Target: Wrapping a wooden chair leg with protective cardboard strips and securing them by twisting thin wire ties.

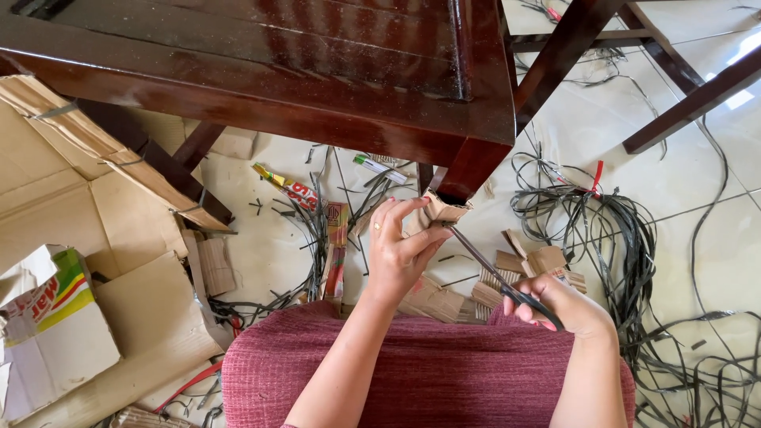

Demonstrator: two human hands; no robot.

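The left hand is closed around a small, torn piece of brown corrugated cardboard, thumb on the near face and fingers curled over the top, holding it up just below the corner of the dark red-brown wooden table. The right hand grips the black handles of a pair of dark-bladed scissors, fingers through the loops; the blades run up and left, and their tip meets the lower edge of the cardboard piece. Both forearms rise from a lap covered in dusty-pink ribbed fabric.

Below the table's corner leg, on the pale tiled floor, lie small cut cardboard scraps, between the two hands and just beyond them. Right of that leg sprawls a tangled heap of black plastic strapping bands. Left of the table, flattened brown cardboard boxes spread out, one with a green, yellow and red printed panel. Colourful wrapper strips lie under the table edge.
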